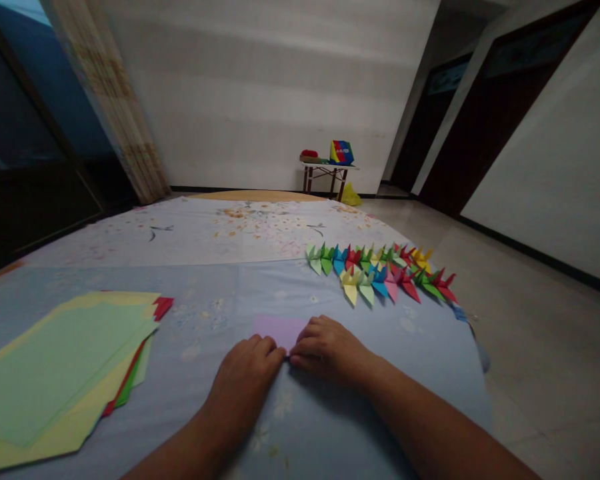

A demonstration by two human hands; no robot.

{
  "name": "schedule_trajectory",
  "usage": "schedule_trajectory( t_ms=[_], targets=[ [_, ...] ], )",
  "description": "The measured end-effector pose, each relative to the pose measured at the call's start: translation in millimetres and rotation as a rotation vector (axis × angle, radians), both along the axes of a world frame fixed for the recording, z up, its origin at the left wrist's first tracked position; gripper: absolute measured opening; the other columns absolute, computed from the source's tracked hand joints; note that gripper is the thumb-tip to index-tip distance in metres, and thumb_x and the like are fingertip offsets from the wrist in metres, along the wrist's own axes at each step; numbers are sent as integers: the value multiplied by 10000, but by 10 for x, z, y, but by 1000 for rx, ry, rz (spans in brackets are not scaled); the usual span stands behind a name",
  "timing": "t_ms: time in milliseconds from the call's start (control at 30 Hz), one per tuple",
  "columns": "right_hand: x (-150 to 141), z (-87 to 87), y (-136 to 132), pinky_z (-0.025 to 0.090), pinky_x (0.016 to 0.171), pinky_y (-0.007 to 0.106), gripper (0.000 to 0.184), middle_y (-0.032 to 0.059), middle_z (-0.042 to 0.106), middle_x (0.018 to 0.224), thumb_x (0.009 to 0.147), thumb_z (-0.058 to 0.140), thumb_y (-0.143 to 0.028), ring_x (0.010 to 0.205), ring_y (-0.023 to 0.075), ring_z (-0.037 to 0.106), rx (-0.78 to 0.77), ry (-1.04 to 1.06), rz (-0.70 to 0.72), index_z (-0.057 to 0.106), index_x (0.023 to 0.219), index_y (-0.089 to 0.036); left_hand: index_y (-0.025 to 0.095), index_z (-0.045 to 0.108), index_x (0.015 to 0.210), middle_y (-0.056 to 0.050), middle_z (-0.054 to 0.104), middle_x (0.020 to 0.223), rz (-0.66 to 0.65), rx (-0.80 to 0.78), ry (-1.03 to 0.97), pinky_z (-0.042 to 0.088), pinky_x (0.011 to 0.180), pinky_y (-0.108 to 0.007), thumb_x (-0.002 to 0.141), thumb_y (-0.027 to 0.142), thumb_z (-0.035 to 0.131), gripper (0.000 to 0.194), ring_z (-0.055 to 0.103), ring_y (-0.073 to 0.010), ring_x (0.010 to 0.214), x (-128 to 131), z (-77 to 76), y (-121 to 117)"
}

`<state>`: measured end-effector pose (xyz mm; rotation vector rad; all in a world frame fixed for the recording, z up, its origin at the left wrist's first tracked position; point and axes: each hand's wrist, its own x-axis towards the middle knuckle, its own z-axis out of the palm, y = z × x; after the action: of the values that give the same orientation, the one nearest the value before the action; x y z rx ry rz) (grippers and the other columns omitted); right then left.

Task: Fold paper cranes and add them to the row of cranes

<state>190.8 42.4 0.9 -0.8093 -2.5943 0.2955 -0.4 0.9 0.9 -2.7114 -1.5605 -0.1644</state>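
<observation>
A small sheet of light purple paper (279, 327) lies flat on the cloth-covered table in front of me. My left hand (253, 363) has its fingers closed on the near edge of the paper. On the same edge, further right, my right hand (327, 347) pinches with thumb and fingers together. The two thumbs almost meet at the near edge. Both hands hide the lower corners of the paper, so I cannot tell whether it is folded there.
Several folded paper cranes (380, 283) stand in two rows at the right. A stack of coloured paper sheets (70, 367) lies at the left. The floral tablecloth (200, 280) covers the table. Behind it, a small side table (330, 167) holds a colourful box (341, 153).
</observation>
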Motion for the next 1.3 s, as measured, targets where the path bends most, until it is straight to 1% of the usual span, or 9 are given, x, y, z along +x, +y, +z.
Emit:
schedule_trajectory(
  t_ms=[67, 133, 233, 367, 533, 733, 1033, 1167, 1300],
  targets=[
    [102, 49, 38, 416, 770, 278, 194, 46, 662, 848, 858, 486, -274, 821, 142, 563, -97, 140, -8, 658, 881, -188, 225, 598, 964, -31, 634, 899, 1, 21, -38, 446, 701, -314, 827, 97, 467, 229, 559, -189, 810, -57, 1, 6],
    [254, 89, 109, 433, 812, 286, 212, 60, 652, 896, 863, 447, -217, 878, 144, 566, -159, 288, -130, 642, 934, -176, 208, 585, 1009, -43, 638, 944, 2, 103, -113, 462, 720, -314, 835, 91, 456, 246, 568, -186, 841, -103, 4, 4],
    [473, 111, 217, 423, 891, 324, 278, 69, 618, 1022, 803, 452, -117, 988, 155, 551, -231, 355, -177, 616, 1019, -181, 174, 588, 1017, -72, 642, 985, -13, 263, -246, 478, 759, -326, 855, 129, 446, 219, 581, -187, 879, -142, -7, 7],
    [560, 100, 228, 330, 1009, 362, 467, 60, 485, 1246, 741, 495, -52, 1177, 162, 423, -295, 182, -91, 552, 1165, -239, 165, 610, 995, -89, 650, 1008, -21, 344, -325, 494, 780, -334, 867, 179, 429, 221, 604, -190, 894, -151, -40, 23],
    [417, 65, 114, 302, 1006, 424, 605, 66, 388, 1336, 670, 707, -240, 1232, 223, 323, -235, -3, -20, 498, 1233, -315, 161, 619, 981, -82, 662, 989, 30, 205, -311, 505, 797, -344, 855, 197, 416, 241, 623, -191, 892, -139, -56, 22],
    [335, 2, 129, 341, 930, 400, 234, 41, 590, 1134, 761, 637, -241, 1083, 202, 437, -216, 51, 58, 675, 985, -296, 196, 627, 973, -63, 659, 1014, -43, 77, -278, 493, 827, -368, 809, 152, 450, 245, 604, -191, 928, -108, -84, -22],
    [307, 23, 149, 379, 840, 289, 180, 31, 678, 866, 795, 591, -317, 878, 158, 560, -448, 174, 98, 705, 897, -223, 217, 629, 985, -69, 610, 1063, -109, -11, -320, 426, 872, -424, 742, 77, 461, 327, 530, -215, 1005, -144, -95, -33],
    [229, -65, 173, 394, 659, 230, 267, 8, 621, 719, 801, 558, -394, 719, 141, 543, -548, 202, -116, 692, 812, -163, 203, 589, 1030, -70, 603, 1047, -29, -89, -401, 421, 879, -407, 788, 175, 467, 273, 528, -211, 997, -133, -51, -17],
    [140, -141, 191, 339, 560, 203, 251, -15, 565, 677, 753, 606, -386, 622, 110, 477, -544, 205, -348, 649, 817, -147, 162, 430, 1201, -95, 607, 1045, 120, -88, -453, 441, 855, -411, 797, 273, 494, 424, 546, -222, 964, -103, -53, -43]
  ],
)
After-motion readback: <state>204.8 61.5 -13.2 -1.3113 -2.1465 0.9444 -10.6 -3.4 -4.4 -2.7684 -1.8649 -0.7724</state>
